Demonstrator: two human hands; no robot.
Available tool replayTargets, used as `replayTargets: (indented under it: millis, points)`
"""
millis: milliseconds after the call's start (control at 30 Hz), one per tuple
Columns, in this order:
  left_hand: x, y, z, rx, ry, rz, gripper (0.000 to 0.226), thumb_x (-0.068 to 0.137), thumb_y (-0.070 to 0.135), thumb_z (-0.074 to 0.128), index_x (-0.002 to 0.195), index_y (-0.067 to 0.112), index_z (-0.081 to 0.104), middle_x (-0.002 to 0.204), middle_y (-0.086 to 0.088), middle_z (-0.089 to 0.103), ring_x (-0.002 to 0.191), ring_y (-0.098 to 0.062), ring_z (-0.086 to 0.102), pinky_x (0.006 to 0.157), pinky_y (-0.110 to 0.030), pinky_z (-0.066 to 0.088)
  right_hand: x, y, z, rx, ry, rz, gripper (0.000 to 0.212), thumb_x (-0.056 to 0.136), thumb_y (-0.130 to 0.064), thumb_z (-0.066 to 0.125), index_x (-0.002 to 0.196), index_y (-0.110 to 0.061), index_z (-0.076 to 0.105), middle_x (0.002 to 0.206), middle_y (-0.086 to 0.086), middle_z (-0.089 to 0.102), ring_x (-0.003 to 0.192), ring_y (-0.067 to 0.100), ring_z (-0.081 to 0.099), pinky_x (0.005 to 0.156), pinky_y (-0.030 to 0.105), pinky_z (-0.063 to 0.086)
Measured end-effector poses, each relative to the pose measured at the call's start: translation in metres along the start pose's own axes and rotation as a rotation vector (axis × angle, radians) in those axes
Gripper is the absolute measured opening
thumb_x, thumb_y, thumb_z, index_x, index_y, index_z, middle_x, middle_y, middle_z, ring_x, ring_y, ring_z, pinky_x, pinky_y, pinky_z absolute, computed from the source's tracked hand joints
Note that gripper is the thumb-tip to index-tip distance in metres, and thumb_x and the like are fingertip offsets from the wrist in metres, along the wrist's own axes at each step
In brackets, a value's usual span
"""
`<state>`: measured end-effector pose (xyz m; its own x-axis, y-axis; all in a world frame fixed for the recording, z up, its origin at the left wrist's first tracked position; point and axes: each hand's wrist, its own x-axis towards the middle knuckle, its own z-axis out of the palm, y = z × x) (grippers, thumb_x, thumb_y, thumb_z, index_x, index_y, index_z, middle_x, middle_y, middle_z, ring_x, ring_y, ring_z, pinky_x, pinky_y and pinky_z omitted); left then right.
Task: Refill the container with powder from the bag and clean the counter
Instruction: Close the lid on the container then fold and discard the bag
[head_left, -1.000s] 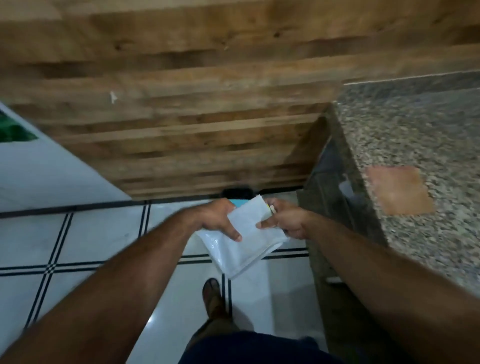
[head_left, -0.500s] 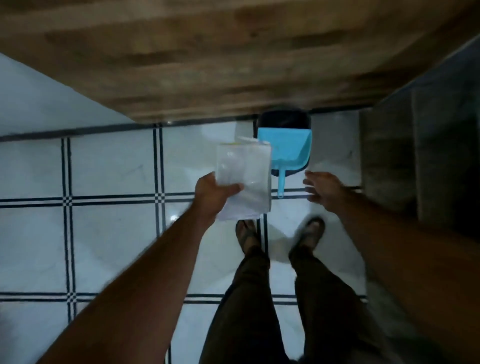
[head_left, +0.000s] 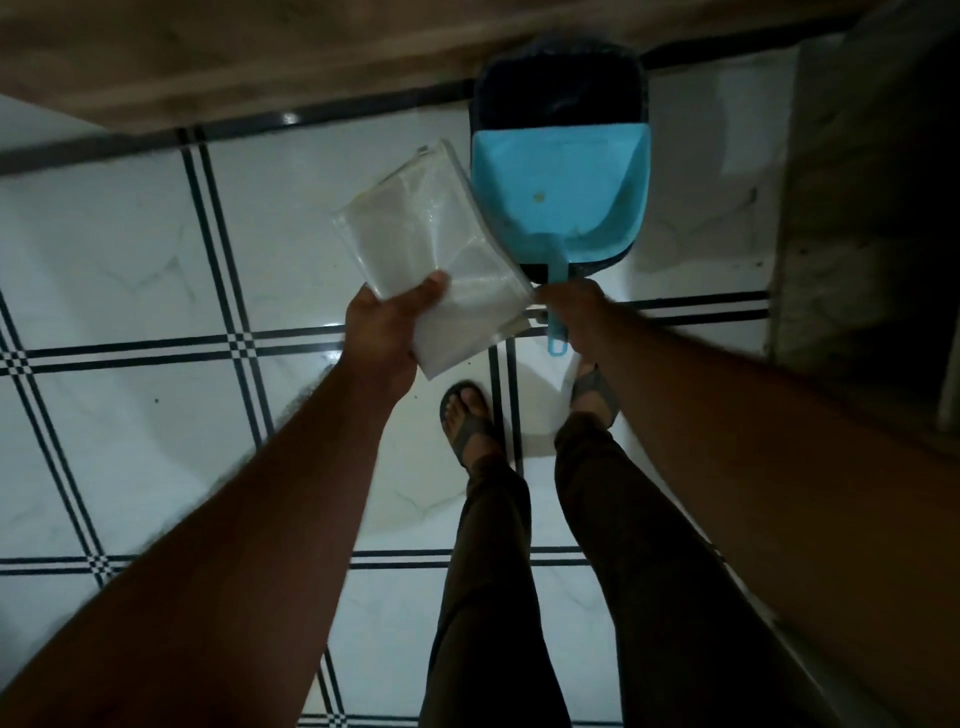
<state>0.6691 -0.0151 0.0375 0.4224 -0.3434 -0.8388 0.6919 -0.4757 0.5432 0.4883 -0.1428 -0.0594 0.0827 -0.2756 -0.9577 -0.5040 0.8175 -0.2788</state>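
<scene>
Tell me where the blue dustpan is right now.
The dustpan sits on a dark bin by the wall, ahead of the feet, its handle at the right hand.

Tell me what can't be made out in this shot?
- Bin contents: head view, the dustpan covers most of it and the rest is dark.
- Right hand grip on the dustpan handle: fingers blurred and partly behind the bag.
- Whether powder remains in the bag held by the left hand: too dim.
- Counter: dark, cut off at the right edge.
</scene>
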Motion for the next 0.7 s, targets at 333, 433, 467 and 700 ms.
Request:
replayTargets:
  millis: [333,433,467,700]
  points:
    - [0.0,0.049,0.107,0.43,0.081,0.224,0.06,0.077,0.018,0.093,0.132,0.006,0.07,0.123,-0.012,0.078,0.111,-0.034,0.076,0.094,-0.054,0.065,-0.039,0.008,-0.141,0.019,0.533,-0.096,0.033,0.075,-0.065,0.069,0.081,-0.033,0.064,0.09,-0.002,0.075,0.084,0.029,0.075,0.083,0.051,0.066]
    - [0.017,0.052,0.155,0.831,0.036,0.388,0.05,0.088,0.025,0.082,0.135,0.018,0.066,0.127,-0.004,0.073,0.117,-0.027,0.069,0.1,-0.047,0.062,-0.057,0.016,-0.176,-0.01,0.505,-0.058,0.017,0.089,-0.042,0.074,0.095,-0.027,0.072,0.086,-0.004,0.069,0.095,0.029,0.074,0.089,0.042,0.062]
    - [0.028,0.048,0.167,0.97,0.02,0.436,0.045,0.093,0.023,0.077,0.136,0.018,0.066,0.129,-0.005,0.072,0.118,-0.027,0.068,0.101,-0.042,0.06,-0.057,0.022,-0.185,-0.029,0.515,-0.048,0.022,0.091,-0.037,0.074,0.105,-0.02,0.075,0.09,-0.001,0.07,0.101,0.031,0.075,0.09,0.041,0.061]
    - [0.109,0.005,0.2,1.773,-0.042,0.587,0.058,0.092,0.012,0.072,0.148,0.02,0.059,0.143,-0.019,0.064,0.131,-0.043,0.059,0.11,-0.052,0.05,-0.024,0.052,-0.2,-0.011,0.599,-0.005,0.035,0.1,-0.033,0.07,0.123,-0.007,0.074,0.125,0.017,0.075,0.119,0.038,0.07,0.084,0.033,0.051]
